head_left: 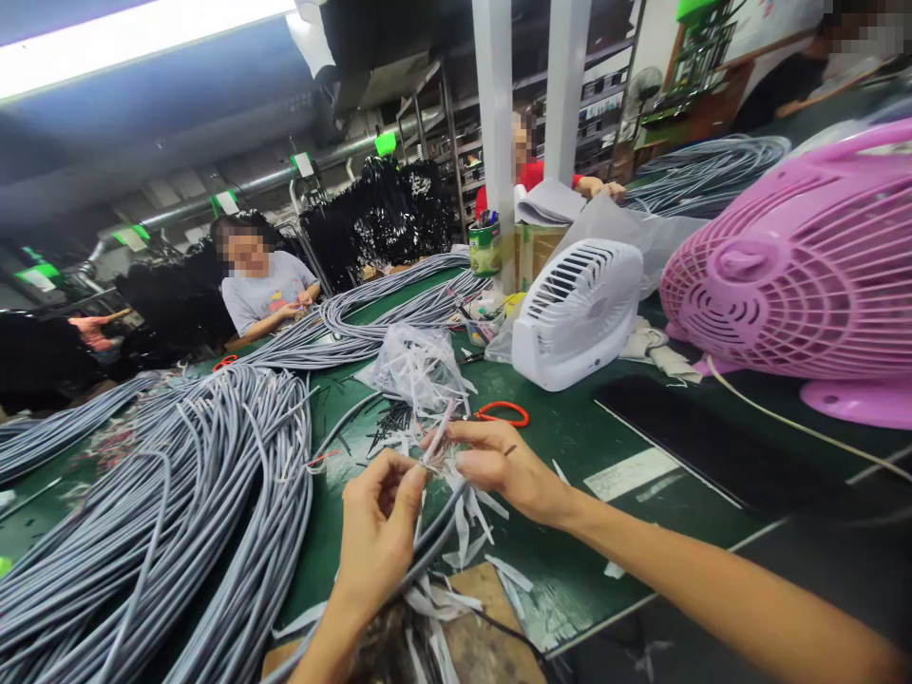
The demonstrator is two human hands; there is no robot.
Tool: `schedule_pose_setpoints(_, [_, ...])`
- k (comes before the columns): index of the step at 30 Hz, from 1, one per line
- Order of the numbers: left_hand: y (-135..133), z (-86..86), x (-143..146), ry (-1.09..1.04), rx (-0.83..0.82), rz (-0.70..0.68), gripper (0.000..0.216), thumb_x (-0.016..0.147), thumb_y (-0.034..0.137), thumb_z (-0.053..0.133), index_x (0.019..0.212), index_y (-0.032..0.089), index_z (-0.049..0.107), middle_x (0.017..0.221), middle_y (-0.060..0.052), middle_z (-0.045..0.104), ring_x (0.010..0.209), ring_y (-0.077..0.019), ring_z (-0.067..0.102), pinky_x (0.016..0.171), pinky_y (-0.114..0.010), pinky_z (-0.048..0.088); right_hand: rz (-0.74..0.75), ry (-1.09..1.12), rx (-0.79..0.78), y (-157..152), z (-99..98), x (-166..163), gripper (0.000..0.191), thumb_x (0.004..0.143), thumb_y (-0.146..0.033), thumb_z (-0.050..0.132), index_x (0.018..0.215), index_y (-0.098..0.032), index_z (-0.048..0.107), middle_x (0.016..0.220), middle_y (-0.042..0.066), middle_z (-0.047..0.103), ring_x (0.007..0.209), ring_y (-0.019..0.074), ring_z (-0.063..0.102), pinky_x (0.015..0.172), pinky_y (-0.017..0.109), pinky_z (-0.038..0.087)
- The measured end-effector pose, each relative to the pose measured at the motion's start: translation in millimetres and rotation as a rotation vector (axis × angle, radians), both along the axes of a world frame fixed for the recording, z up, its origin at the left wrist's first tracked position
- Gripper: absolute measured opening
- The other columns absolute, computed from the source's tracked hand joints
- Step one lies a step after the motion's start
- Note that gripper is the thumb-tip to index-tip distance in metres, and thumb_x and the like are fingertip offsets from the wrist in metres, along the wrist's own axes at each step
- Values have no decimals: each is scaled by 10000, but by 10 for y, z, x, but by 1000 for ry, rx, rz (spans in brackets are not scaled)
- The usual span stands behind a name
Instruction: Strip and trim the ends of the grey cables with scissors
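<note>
My left hand [381, 522] is pinched, thumb against fingers, on the stripped end of a grey cable [434, 543]. Facing it, my right hand [509, 465] also has thumb and fingers closed on the thin pale and pinkish wires [440, 432] fanning out of that end. Fingertips partly cover the wires, so the exact grip point is hidden. From the hands the cable bends down past my left forearm. White strips [466, 532] lie scattered beneath the hands, and short black tubes [391, 421] lie just beyond them.
A big bundle of grey cables [214, 494] fills the left. Ahead lie a clear plastic bag [413, 366] and red-handled scissors [504, 412]. A white fan [580, 313], a pink fan [784, 275] and a dark mat [684, 442] occupy the right. A co-worker [267, 285] sits across the table.
</note>
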State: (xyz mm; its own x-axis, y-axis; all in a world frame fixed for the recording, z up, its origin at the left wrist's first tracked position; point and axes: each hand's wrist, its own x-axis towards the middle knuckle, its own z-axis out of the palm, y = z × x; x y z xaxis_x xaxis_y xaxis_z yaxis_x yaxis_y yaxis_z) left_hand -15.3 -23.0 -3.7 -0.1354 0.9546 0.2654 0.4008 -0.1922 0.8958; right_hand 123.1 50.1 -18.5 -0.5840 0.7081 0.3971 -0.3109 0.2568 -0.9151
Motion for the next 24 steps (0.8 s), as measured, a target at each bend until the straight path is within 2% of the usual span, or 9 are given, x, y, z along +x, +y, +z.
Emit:
schedule_pose_setpoints(3, [29,-25,-2,103,33,-3,219,798,335,517,678,154,545,555,25,485,494,-93,426,471,-188,335,-260,-138,322,-25,-28,-17,214,799,-286,518,699,-126,620,584,10,521,495,84,397,453,203,319])
schedule_pose_setpoints(6, [32,-47,21,218,40,24,152,794,275,509,728,157,580,644,-13,604,576,-129,550,541,-207,424,-457,-201,631,-32,-75,-40,245,847,-203,465,626,-146,554,549,5,498,505,99,421,495,216,354])
schedule_pose_setpoints(9, [33,-56,44,344,88,120,151,790,246,492,711,161,588,617,-18,626,548,-138,584,519,-215,445,-494,-170,825,-25,-122,-56,204,841,-139,430,676,-150,549,558,3,503,487,98,424,471,210,347])
schedule_pose_setpoints(12, [73,-58,17,424,168,209,153,775,238,495,671,165,580,575,-13,621,511,-140,588,489,-215,446,-454,-117,935,-55,-149,-66,193,807,-109,420,670,-159,547,538,-5,491,471,96,419,439,210,321])
schedule_pose_setpoints(16, [168,-65,-124,452,221,381,149,761,259,522,664,163,580,568,-15,621,503,-145,584,496,-229,443,-270,-7,1022,-188,-169,-86,187,762,-137,421,617,-183,531,498,-27,479,407,78,364,403,218,280])
schedule_pose_setpoints(18, [188,-70,-180,394,200,395,159,758,284,542,664,162,584,572,-15,623,514,-147,585,506,-233,448,-233,52,1033,-241,-174,-88,184,759,-157,428,604,-189,521,486,-35,482,389,73,343,392,224,265])
schedule_pose_setpoints(20, [171,-71,-183,314,184,329,162,748,298,562,668,161,593,579,-11,622,520,-142,583,506,-228,454,-366,60,949,-246,-164,-79,172,771,-157,458,613,-191,517,493,-34,486,408,75,363,408,220,278])
schedule_pose_setpoints(22, [125,-65,-138,256,176,244,156,738,294,577,663,158,599,577,-6,615,514,-133,572,499,-219,454,-565,15,737,-202,-137,-62,97,780,-184,514,686,-183,535,562,-25,518,415,66,355,409,208,285])
schedule_pose_setpoints(24, [76,-53,-77,222,162,171,154,728,286,593,646,155,603,569,-3,605,508,-125,561,496,-213,454,-610,-44,539,-136,-103,-48,108,780,-267,566,807,-163,559,661,-10,554,385,41,280,367,193,248])
